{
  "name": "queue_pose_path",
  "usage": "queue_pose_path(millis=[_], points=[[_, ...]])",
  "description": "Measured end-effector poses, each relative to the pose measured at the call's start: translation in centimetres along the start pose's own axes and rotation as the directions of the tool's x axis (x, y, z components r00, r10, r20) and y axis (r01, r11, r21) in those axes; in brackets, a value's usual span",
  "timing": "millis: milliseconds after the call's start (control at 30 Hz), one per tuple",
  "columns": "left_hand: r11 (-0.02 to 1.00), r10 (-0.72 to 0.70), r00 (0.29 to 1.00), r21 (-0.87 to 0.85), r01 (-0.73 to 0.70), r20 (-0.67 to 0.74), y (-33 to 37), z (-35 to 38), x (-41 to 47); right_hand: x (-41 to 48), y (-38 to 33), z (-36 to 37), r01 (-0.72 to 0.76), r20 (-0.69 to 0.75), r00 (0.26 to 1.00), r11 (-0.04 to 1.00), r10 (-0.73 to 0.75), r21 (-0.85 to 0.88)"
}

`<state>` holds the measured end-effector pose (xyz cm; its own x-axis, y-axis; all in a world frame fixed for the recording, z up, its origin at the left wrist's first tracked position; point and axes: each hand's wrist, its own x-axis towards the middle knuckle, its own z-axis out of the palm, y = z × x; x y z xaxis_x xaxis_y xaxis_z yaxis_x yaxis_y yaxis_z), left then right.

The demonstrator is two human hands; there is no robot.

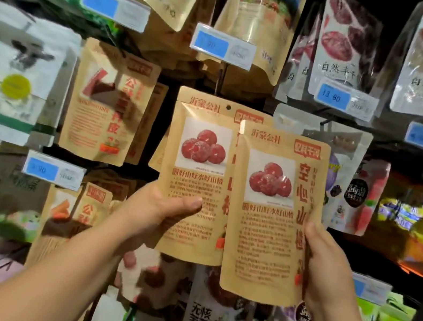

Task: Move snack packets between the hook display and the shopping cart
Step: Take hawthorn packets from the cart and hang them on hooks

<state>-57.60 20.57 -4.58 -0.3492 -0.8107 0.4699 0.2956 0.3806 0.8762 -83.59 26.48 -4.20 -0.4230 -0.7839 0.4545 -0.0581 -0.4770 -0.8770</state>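
Snack packets (pixel 271 216) stand long-axis vertical, tops up; left hand (pixel 164 211) and right hand (pixel 328 263) each pinch one.

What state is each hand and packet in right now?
Left brown paper hawthorn packet: upright, held near its bottom.
Right brown paper hawthorn packet: upright, held, overlapping the left one.
Left hand: grips the left packet, thumb in front.
Right hand: grips the right packet's edge.

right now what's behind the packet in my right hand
Behind the right packet, held by the right hand, lies the right edge of the left packet. A purple fruit bag peeks out beside it. Whatever hangs behind its middle is covered.
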Motion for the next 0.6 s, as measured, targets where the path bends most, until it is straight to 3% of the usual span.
queue_pose_path(millis=[600], points=[[1.0,-0.018,1.0,0.016,0.018,0.022,3.3,-4.3,2.3,0.4,-2.8,3.6,-0.027,0.05,0.998,0.992,0.034,-0.124]])
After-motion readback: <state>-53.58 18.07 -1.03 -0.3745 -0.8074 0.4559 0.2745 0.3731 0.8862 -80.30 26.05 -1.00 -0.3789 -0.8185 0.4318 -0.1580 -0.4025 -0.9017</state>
